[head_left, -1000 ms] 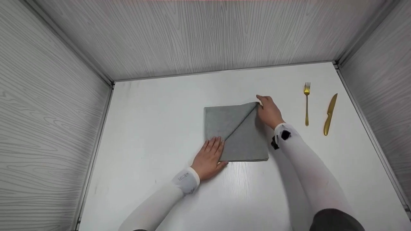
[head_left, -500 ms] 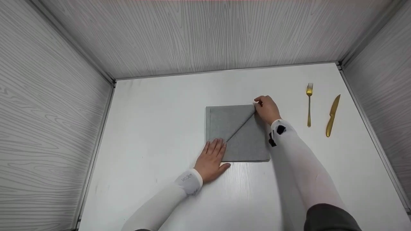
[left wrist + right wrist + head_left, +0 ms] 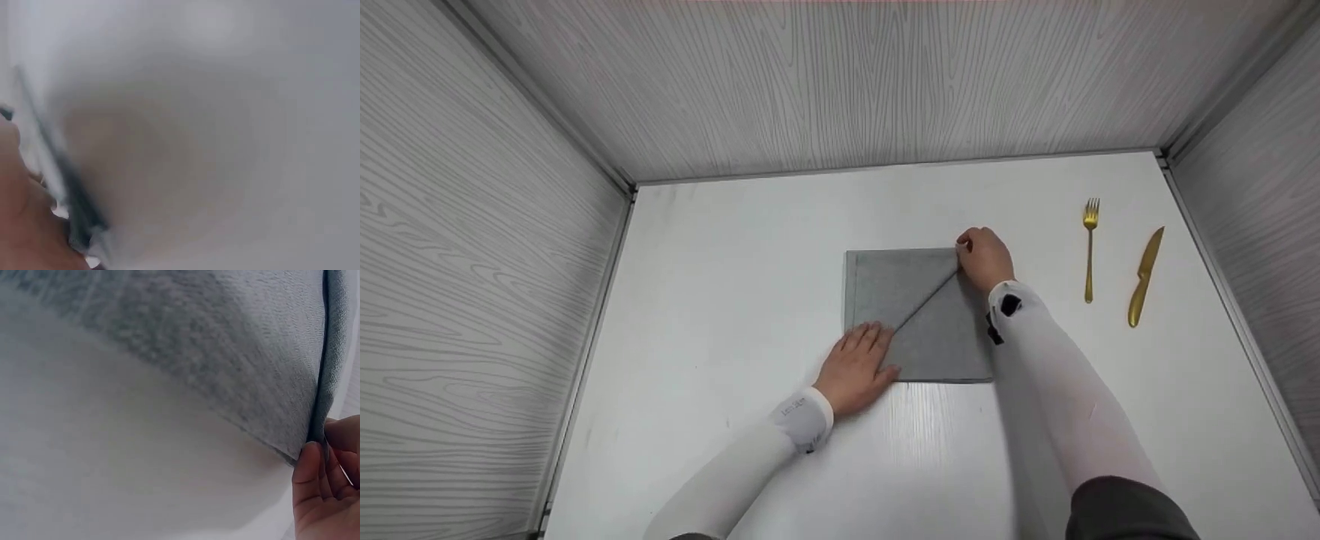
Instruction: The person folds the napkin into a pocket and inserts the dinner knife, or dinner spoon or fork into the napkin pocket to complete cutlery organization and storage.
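Observation:
A grey cloth napkin (image 3: 937, 345), folded into a square, lies on the white table with a diagonal fold from its upper right corner toward its lower left. My left hand (image 3: 855, 371) rests on the lower left corner with fingers extended, covering it. At the upper right corner, my right hand (image 3: 987, 259) pinches the end of the diagonal fold. In the right wrist view, the thumb and fingers (image 3: 308, 464) grip the cloth's corner beside a rolled edge. The left wrist view is blurred, showing part of the left hand (image 3: 28, 219) against a dark cloth edge.
A gold fork (image 3: 1090, 251) lies to the right of the napkin, and a gold knife (image 3: 1145, 277) lies beyond it. Grey wood-grain panels (image 3: 825, 90) stand along the back and both sides of the white table (image 3: 720, 300).
My right hand has drawn the fold's end slightly down, and the upper right corner lies flatter. My left thumb has shifted up onto the napkin's lower edge. The view has shifted slightly.

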`<state>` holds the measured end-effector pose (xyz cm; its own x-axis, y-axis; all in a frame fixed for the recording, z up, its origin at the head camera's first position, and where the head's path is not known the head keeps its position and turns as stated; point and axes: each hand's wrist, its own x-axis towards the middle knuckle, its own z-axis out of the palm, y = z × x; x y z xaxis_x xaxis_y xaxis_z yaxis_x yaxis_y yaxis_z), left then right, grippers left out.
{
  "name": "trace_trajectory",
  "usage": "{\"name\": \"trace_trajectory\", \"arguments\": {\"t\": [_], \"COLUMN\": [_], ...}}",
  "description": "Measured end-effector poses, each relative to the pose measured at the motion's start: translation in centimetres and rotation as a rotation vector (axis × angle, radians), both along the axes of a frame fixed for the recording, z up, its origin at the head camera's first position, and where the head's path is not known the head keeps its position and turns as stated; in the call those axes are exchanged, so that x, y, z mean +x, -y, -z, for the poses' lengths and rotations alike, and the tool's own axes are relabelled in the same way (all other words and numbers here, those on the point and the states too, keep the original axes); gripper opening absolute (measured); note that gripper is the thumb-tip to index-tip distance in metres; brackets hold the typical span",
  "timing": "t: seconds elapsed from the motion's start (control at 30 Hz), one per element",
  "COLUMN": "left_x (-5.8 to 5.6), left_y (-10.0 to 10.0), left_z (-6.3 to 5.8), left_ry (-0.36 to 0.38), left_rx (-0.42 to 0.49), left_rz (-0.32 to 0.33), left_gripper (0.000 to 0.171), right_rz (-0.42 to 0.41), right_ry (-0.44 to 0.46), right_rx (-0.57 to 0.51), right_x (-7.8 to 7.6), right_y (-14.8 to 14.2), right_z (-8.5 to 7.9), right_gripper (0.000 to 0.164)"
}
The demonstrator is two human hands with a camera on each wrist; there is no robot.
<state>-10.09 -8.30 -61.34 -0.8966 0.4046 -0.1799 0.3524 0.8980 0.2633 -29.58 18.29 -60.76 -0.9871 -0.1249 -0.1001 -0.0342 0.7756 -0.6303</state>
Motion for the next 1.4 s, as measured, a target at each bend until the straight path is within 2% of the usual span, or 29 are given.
{"name": "trace_trajectory", "arguments": {"t": [0.07,0.17,0.27,0.37,0.5,0.63,0.87,1.13,1.4], "left_x": [-1.9,-5.8,-9.6,-12.4,-14.6,-15.7,-16.5,-16.6,-16.7], "left_y": [0.2,0.9,1.4,1.6,1.4,1.2,1.3,1.4,1.1], "left_z": [-1.3,-2.8,-3.6,-3.7,-3.1,-2.5,-1.9,-1.3,-0.6], "left_ry": [0.032,0.052,0.063,0.085,0.123,0.120,0.092,0.106,0.116], "left_rx": [0.101,0.239,0.339,0.357,0.259,0.216,0.260,0.319,0.296], "left_rz": [-0.092,-0.261,-0.401,-0.467,-0.476,-0.502,-0.581,-0.626,-0.607], "left_gripper": [0.060,0.049,0.043,0.044,0.045,0.036,0.018,0.018,0.021], "right_rz": [0.005,0.006,0.006,-0.002,-0.021,-0.030,-0.011,0.049,0.024], "right_ry": [0.000,0.002,0.002,-0.001,-0.021,-0.026,-0.024,-0.004,0.031], "right_rx": [-0.013,-0.024,-0.017,-0.003,0.001,-0.018,-0.061,-0.080,-0.046], "right_x": [-0.1,-0.4,-0.4,-0.2,0.0,0.1,0.2,-0.1,0.1], "right_y": [-0.2,-0.4,-0.5,-0.5,-0.3,-0.2,-0.2,-0.2,-0.3], "right_z": [0.0,0.0,0.0,0.1,0.1,-0.1,-0.1,0.1,0.3], "right_gripper": [0.029,0.030,0.030,0.030,0.030,0.031,0.031,0.025,0.025]}}
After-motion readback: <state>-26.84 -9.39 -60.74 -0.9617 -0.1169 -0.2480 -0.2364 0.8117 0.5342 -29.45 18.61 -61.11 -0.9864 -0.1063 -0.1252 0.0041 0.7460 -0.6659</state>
